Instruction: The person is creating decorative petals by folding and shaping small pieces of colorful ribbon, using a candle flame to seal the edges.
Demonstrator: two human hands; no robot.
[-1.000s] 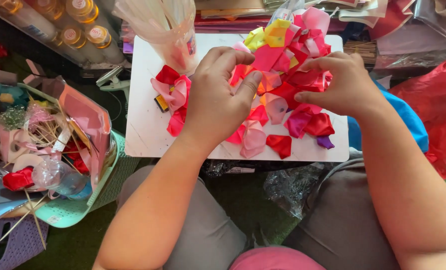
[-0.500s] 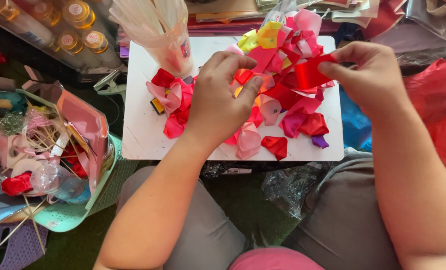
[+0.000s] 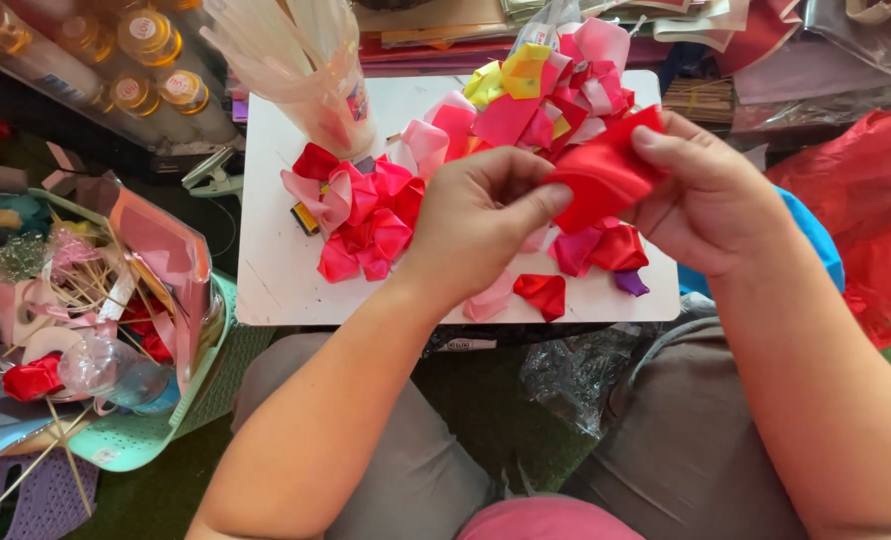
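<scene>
Mid-frame, I see my left hand [image 3: 480, 225] and right hand [image 3: 710, 195] pinching a red ribbon piece [image 3: 600, 175] between them above the white bench [image 3: 265, 270], which is crowded with folded ribbon petals [image 3: 365, 215]. Mint basket [image 3: 140, 440] lower left.

A single head-worn camera looks steeply down from close above, facing forward over the person's lap. The white worktop [image 3: 265, 260] fills the upper middle, just beyond each hand's grip; the forearms run in from the bottom edge.
</scene>
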